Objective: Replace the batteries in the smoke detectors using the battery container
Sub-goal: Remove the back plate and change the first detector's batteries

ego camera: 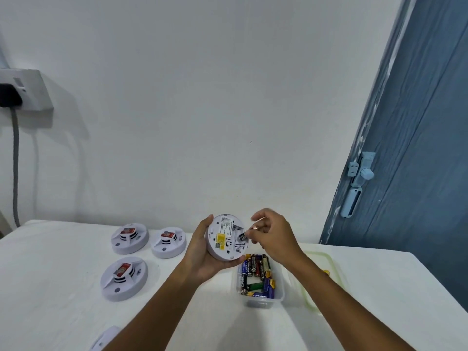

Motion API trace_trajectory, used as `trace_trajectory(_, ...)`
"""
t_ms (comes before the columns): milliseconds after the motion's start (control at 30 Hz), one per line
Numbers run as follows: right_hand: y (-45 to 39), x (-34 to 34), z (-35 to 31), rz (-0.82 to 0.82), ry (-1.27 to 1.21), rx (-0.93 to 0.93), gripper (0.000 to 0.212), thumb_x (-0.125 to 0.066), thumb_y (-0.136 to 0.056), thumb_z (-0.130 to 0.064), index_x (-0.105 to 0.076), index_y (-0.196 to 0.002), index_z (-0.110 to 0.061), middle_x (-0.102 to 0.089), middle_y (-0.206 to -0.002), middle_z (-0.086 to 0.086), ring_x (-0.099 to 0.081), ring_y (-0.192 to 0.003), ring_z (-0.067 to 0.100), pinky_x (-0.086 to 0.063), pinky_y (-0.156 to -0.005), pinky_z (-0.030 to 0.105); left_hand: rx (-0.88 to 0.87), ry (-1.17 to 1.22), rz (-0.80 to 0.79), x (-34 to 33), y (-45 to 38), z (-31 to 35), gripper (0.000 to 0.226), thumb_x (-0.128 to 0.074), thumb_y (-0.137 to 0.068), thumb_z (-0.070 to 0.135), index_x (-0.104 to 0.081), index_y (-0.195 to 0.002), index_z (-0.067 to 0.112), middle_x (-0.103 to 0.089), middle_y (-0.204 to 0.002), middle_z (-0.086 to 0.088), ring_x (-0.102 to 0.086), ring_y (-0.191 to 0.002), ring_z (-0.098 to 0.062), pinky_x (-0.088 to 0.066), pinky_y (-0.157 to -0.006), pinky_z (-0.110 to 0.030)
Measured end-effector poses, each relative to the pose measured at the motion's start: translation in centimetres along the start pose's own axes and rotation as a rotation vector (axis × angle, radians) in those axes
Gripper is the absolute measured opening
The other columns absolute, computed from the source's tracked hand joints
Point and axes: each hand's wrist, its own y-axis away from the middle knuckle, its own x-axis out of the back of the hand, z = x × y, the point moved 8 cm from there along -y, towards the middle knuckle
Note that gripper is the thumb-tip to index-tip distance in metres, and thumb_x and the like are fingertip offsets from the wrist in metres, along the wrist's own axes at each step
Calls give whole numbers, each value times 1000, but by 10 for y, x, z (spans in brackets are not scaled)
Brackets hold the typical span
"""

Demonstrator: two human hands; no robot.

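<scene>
- We cradle a smoke detector (226, 238) in our left hand (202, 259), back side facing us, fingers curled under its rim and thumb at its 9 o'clock edge.
- Our right hand (272, 235) pinches a small battery (242, 236) between thumb and fingertips, right at the open bay at the detector's 3 o'clock; whether it is going in or coming out, we cannot tell.
- To do this well, we judge that we should keep the detector still, line the battery up with the bay, match its ends to the contacts, and press evenly rather than pry.
- The detector is a smooth white plastic disc with a yellow label and fine print.
- The battery container (260, 282), a clear soft-cornered plastic tub, sits on the surface (63, 287) at 6 o'clock from our right hand, holding glossy cylinders in blue, black, gold and green.
- Its pale lid (326, 272) lies at the tub's 3 o'clock.
- Three more detectors (124, 278) rest face up at 9 o'clock.
</scene>
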Motion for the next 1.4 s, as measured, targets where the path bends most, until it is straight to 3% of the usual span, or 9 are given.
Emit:
trace_trajectory(100, -4, 0, -1, 9, -58, 10, 25, -78, -76, -4, -54, -80, -12, -65, -69, 7, -63, -52, 8, -41, -46, 13, 8, -10, -8, -2, 0, 0, 55, -49, -83, 51, -62, -120, 12, -64, -115, -23, -55, -108, -38, -45, -87, -51)
trace_trajectory(300, -10, -4, -4, 26, -47, 55, 14, -76, -78, -7, -63, -74, -9, -66, -63, 4, -62, -53, 11, -44, -49, 17, 15, -10, -14, -8, 1, 0, 52, -49, -84, 51, -64, -115, 13, -66, -111, -22, -56, -106, -37, -46, -85, -49)
trace_trajectory(400, -11, -5, -4, 56, 47, 85, 9, -77, -78, -13, -69, -74, -14, -68, -74, 3, -60, -60, 11, -47, -57, 18, 11, -15, -16, -10, 1, 1, 52, -48, -85, 52, -63, -117, 13, -65, -112, -22, -58, -106, -38, -46, -85, -50)
trace_trajectory(533, -9, -2, -9, 133, 122, 174, 6, -72, -82, -10, -73, -82, -15, -62, -90, 0, -57, -71, 12, -44, -63, 9, 7, -12, -17, -12, 2, 4, 53, -48, -84, 51, -64, -115, 12, -66, -110, -22, -61, -101, -37, -48, -83, -49)
trace_trajectory(733, -3, -8, -7, 52, 163, 263, 30, -53, -83, 9, -74, -98, -6, -58, -105, 0, -56, -97, 3, -42, -70, 4, -3, -20, 13, -13, 1, 6, 51, -50, -81, 50, -65, -111, 12, -69, -101, -20, -65, -89, -34, -47, -82, -49)
trace_trajectory(1033, 12, -8, -13, 17, 362, 444, 48, -37, -82, -7, -66, -120, -6, -57, -122, 7, -57, -100, 11, -44, -78, 5, -21, 27, -6, -20, -1, 10, 48, -47, -87, 49, -68, -105, 11, -68, -102, -20, -63, -92, -35, -52, -75, -48)
trace_trajectory(1167, 17, -10, -17, 12, 503, 535, 54, -28, -85, -17, -60, -128, -8, -56, -130, 11, -61, -101, 20, -55, -81, 28, -19, 81, -21, -24, -2, 11, 49, -49, -87, 50, -74, -97, 9, -67, -108, -21, -63, -95, -37, -52, -75, -48)
trace_trajectory(1267, 17, -11, -12, 0, 606, 554, 53, -31, -86, -11, -57, -132, -11, -54, -133, 10, -60, -104, 23, -56, -82, 31, -12, 61, -18, -23, -2, 10, 49, -48, -87, 50, -71, -105, 10, -66, -110, -21, -62, -97, -38, -53, -74, -48)
trace_trajectory(1400, 11, 0, 3, -28, 342, 406, 49, -41, -85, 3, -61, -127, -13, -54, -124, -3, -60, -97, 10, -49, -79, 17, 3, 86, -46, -14, -4, 4, 53, -50, -85, 51, -65, -116, 10, -61, -118, -22, -54, -110, -39, -52, -77, -49)
